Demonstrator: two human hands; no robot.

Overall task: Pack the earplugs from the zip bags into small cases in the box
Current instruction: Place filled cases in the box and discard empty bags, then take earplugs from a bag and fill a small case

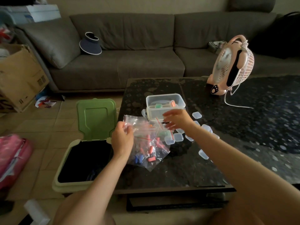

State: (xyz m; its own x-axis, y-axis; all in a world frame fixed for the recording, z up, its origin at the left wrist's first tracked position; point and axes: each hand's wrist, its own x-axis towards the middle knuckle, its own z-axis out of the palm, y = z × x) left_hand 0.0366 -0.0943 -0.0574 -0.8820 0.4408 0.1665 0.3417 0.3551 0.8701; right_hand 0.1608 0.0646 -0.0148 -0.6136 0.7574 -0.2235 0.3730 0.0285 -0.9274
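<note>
Clear zip bags (150, 146) with pink, orange and blue earplugs lie piled at the left front of the dark table (186, 172). My left hand (122, 140) pinches the upper corner of one clear bag and lifts it. My right hand (177, 119) hovers above the pile with fingers spread, blurred, holding nothing that I can see. Just behind it stands the clear plastic box (165, 105) with a green and an orange item inside. Several small clear cases (178, 137) are scattered on the table to the right of the bags.
An open bin (84, 161) with a raised green lid stands on the floor left of the table. A pink fan (232, 65) with a white cable sits at the table's far right. A grey sofa lies behind; a cardboard box is far left.
</note>
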